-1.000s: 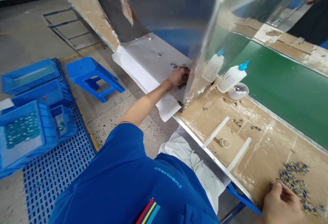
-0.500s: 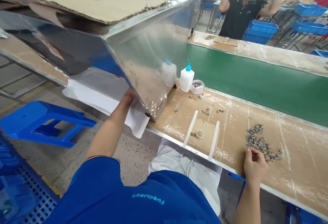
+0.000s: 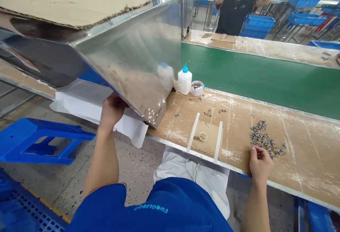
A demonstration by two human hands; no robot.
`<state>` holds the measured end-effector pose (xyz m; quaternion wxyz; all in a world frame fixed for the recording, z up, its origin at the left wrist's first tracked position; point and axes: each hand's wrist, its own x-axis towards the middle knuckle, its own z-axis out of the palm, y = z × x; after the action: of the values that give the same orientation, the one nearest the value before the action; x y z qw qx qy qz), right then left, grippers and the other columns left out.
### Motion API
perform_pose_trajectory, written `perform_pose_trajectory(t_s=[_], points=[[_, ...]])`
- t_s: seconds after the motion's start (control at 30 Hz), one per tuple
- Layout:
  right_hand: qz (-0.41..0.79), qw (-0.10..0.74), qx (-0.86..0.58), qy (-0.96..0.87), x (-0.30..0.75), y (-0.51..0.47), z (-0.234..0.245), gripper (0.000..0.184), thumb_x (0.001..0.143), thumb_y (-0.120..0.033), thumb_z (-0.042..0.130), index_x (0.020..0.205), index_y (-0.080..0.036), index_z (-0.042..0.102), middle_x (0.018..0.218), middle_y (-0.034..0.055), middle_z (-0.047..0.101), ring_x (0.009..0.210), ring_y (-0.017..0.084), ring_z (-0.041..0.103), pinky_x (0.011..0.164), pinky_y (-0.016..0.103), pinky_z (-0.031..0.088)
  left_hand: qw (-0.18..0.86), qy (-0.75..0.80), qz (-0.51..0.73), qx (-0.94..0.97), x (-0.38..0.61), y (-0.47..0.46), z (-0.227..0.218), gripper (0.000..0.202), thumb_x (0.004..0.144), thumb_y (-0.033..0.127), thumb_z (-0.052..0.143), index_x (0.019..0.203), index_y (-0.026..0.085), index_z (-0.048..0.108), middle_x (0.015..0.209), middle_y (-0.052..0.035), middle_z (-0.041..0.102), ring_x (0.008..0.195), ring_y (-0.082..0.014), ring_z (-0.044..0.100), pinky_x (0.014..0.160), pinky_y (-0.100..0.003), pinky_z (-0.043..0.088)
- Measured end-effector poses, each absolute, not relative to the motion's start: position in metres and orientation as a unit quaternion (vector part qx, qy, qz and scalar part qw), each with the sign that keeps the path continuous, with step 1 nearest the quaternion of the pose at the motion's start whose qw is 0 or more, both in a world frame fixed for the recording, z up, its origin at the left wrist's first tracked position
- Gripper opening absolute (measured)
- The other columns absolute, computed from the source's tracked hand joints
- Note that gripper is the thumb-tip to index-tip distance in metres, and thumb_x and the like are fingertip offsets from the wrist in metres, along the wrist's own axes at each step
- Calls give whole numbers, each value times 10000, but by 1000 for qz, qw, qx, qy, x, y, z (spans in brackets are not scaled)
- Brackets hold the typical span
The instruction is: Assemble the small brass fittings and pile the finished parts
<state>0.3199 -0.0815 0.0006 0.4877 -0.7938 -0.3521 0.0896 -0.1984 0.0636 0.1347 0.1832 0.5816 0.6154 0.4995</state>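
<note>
My left hand (image 3: 113,109) is beside the lower edge of a slanted sheet-metal hood (image 3: 132,58), above a white sheet (image 3: 82,97). Its fingers look curled, partly hidden, and I cannot make out what is in them. On the brown bench top, my right hand (image 3: 260,163) rests at the near edge of a pile of small blue and brass-coloured parts (image 3: 262,136). Thumb and forefinger are pinched together; anything between them is too small to see. Between my hands, a small clear ring-shaped cup (image 3: 203,136) sits on a cardboard piece (image 3: 208,145) flanked by white strips.
A white bottle with a blue nozzle (image 3: 185,80) and a small round tub (image 3: 197,88) stand beside the hood. Loose parts (image 3: 207,113) lie scattered nearby. Beyond runs a green belt (image 3: 255,76), with a co-worker (image 3: 233,9) across it. A blue stool (image 3: 47,138) stands left.
My left hand has come out from further under the hood, moving left, so more of it shows. My right hand stays pinched by the pile. The view has shifted slightly.
</note>
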Motion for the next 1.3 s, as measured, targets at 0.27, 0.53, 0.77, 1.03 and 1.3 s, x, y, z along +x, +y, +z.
perform_pose_trajectory(t_s=[0.27,0.53,0.77,1.03,1.3], points=[[64,466,-813,-343,320,-81,2,464,675,-670,588,761,-215,607,650,39,600,571,185,531,597,353,448,509,535,319,593,-174,-54,146,160,760,236,768,915,199,764,779,-25,792,722,-169,766,648,-237,633],[64,481,-810,-330,318,-81,2,392,637,-568,577,786,-206,597,674,26,579,613,183,551,644,363,471,717,380,353,466,-69,-25,66,380,699,433,897,869,125,753,767,-76,778,726,-177,765,707,-278,649],[70,489,-807,-325,313,-81,5,337,693,-534,583,811,-219,596,732,79,633,681,214,603,663,373,495,743,320,374,453,-28,4,20,388,630,463,934,741,131,767,773,-51,723,600,-98,657,543,-209,551],[74,498,-809,-302,315,-78,5,245,711,-435,578,818,-215,587,734,78,629,695,202,621,690,365,511,784,305,338,422,-16,16,6,473,634,475,936,784,117,665,694,-25,698,584,-111,648,584,-240,558],[73,487,-815,-306,314,-76,6,200,741,-402,573,812,-215,577,726,72,617,676,189,608,682,355,512,762,302,332,467,-14,20,9,415,789,478,834,846,133,612,845,-87,772,712,-130,718,697,-243,595]])
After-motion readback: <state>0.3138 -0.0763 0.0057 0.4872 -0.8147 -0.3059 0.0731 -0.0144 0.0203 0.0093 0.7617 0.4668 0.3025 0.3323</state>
